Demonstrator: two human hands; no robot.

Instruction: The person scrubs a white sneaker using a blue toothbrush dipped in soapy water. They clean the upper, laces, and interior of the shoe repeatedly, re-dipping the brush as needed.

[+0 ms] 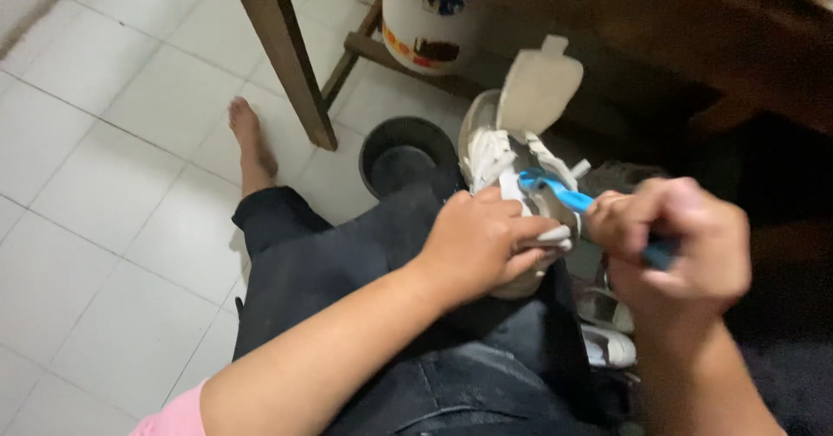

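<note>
While the left hand [482, 241] fingers clamp the white shoe [512, 154], the right hand [681, 236] fingers grip a blue brush [560, 191] against it.

Brush [564, 195] handle hidden in right fist; bucket [425, 15] top cut off.

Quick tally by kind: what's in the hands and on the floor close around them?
White shoe, held by left hand: 1
Blue brush, in right hand: 1
Dark bowl on floor: 1
White bucket: 1
Other shoes on floor: 2
Total: 6
</note>
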